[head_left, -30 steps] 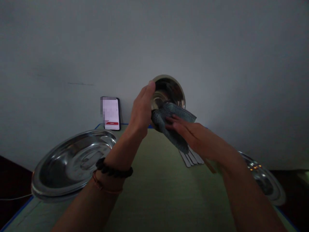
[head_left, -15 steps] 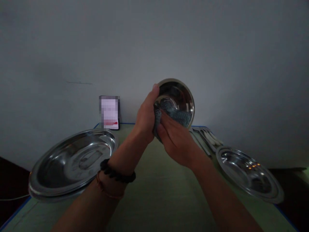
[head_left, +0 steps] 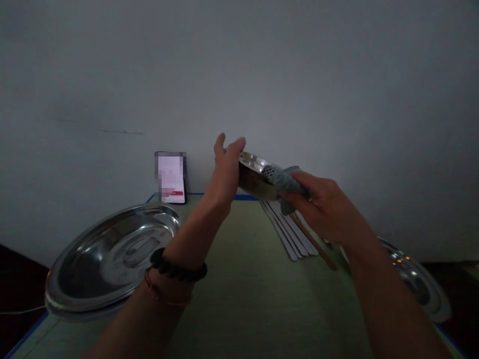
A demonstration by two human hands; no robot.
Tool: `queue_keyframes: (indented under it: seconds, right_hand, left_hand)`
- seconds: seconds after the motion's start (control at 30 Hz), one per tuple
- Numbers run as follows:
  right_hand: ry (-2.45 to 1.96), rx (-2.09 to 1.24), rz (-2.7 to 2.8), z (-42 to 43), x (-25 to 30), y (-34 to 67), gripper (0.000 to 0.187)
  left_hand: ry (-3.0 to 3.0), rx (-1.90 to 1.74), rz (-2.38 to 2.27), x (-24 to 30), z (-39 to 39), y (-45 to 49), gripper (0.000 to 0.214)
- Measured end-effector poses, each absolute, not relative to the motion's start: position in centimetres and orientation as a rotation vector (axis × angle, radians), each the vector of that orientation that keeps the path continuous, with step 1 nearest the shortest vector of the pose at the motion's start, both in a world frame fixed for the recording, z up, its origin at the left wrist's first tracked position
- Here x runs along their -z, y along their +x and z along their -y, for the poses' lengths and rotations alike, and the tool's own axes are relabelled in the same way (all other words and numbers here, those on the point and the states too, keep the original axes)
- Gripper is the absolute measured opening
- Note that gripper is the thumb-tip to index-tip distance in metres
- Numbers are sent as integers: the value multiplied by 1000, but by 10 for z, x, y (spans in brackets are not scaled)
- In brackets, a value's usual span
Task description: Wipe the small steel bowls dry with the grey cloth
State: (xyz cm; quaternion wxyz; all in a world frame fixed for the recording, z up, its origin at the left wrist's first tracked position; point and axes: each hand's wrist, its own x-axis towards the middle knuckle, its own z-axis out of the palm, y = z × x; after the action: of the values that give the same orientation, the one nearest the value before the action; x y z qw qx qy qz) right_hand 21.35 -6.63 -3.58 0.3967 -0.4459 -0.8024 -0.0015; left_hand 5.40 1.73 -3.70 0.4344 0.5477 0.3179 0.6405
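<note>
A shiny metal bowl (head_left: pixel 256 185) is held up above the far part of the table, tilted so that its side faces me. My left hand (head_left: pixel 226 172) grips its left edge, with the thumb at the rim and a finger raised behind. On the bowl's right side, my right hand (head_left: pixel 324 202) pinches a grey-green cloth (head_left: pixel 280 178) with a dark checked border over the rim. Part of the cloth hangs below the bowl. The bowl's inside is mostly turned out of sight.
Large oval metal trays (head_left: pixel 112 254) are stacked at the left. Another metal dish (head_left: pixel 415 284) lies at the right, partly behind my forearm. Metal utensils (head_left: pixel 288 232) and a wooden stick (head_left: pixel 318 249) lie beneath the bowl. A phone (head_left: pixel 171 177) leans on the wall.
The bowl has tipped from facing me to nearly edge-on. My right hand has moved from inside the bowl to its right rim with the cloth, uncovering the utensils below.
</note>
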Motion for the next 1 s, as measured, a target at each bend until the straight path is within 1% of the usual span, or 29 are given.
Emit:
queue_keyframes:
  seconds: [0.07,0.13,0.2,0.27,0.37,0.43,0.53,0.6,0.67,0.7,0.8,0.87,1.0]
  right_hand:
    - [-1144,-119,1968,73,30,215,16]
    - [-1092,-254,1860,74,31,216,22]
    - [-997,-435,1679,68,39,217,25]
    - [-915,-613,1444,58,50,220,27]
    - [-896,-708,1141,41,61,224,24]
    - [-911,-642,985,34,62,227,23]
    - [-940,-383,861,36,53,228,23]
    - [-955,-163,888,45,44,222,25]
    - [-960,13,1033,55,39,210,28]
    - [-984,51,1170,59,40,202,31]
    - [-1091,45,1844,64,52,176,50]
    - [-1146,12,1963,61,63,165,58]
    - [-1072,29,1893,58,65,162,48]
  left_hand:
    - [1410,-1686,-820,40,-19,55,50]
    - [1528,-1686,-816,40,-18,53,44]
    - [1647,-1614,-818,39,-14,48,48]
    - [1753,-1535,-835,36,-9,43,46]
    - [1919,-1384,-879,32,-6,36,44]
    - [1982,-1300,-987,31,-7,34,45]
    - [2033,-1228,-1190,32,-10,34,46]
    - [2038,-1215,-1268,33,-10,36,45]
    - [2005,-1228,-1275,34,-9,37,45]
    - [1981,-1241,-1241,33,-8,37,44]
    - [1966,-1238,-1069,30,-5,35,41]
    - [1998,-1232,-1022,26,-2,32,37]
    - [2041,-1237,-990,20,7,29,31]
